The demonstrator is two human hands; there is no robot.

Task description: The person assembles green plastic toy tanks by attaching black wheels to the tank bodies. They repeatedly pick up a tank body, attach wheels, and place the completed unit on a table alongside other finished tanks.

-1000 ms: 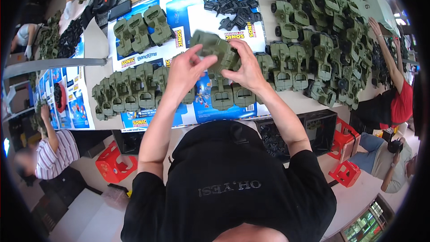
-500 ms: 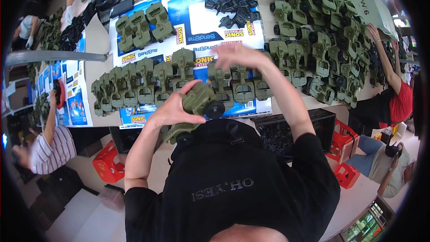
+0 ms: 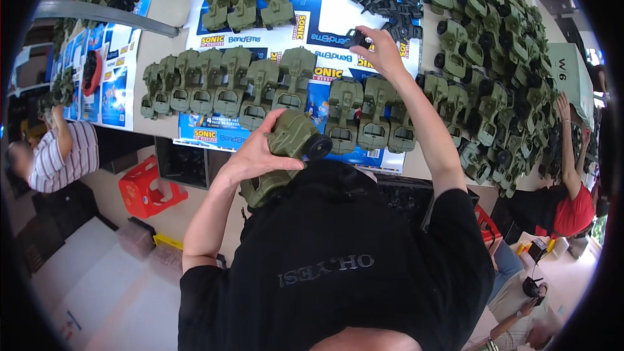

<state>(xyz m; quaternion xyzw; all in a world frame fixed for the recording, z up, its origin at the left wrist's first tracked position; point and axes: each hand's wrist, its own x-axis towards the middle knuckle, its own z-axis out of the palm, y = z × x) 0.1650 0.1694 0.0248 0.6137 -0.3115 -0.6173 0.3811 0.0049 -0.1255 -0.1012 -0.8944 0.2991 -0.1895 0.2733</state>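
Note:
My left hand [image 3: 246, 161] is wrapped round an olive-green toy vehicle [image 3: 287, 134] with a black wheel, held at the table's front edge close to my body. More green plastic [image 3: 261, 185] shows beneath this hand; I cannot tell whether it belongs to the same toy. Farther forward, my right hand [image 3: 385, 55] pinches a small black plastic part [image 3: 357, 38] between thumb and fingers. Just beyond it lies a heap of similar black parts [image 3: 383, 1] on the printed sheet [image 3: 296, 38].
Green toy vehicles [image 3: 207, 84] stand in a row across the table, three more [image 3: 242, 1] behind them. A large pile of wheeled ones [image 3: 484, 58] fills the right side. A red stool [image 3: 144, 185] stands at left below the table. People work on both sides; a pale green box [image 3: 571, 68] is at right.
My right hand has moved forward and right to the black heap and now pinches a part. The left hand still holds the toy vehicle. The whole view has shifted.

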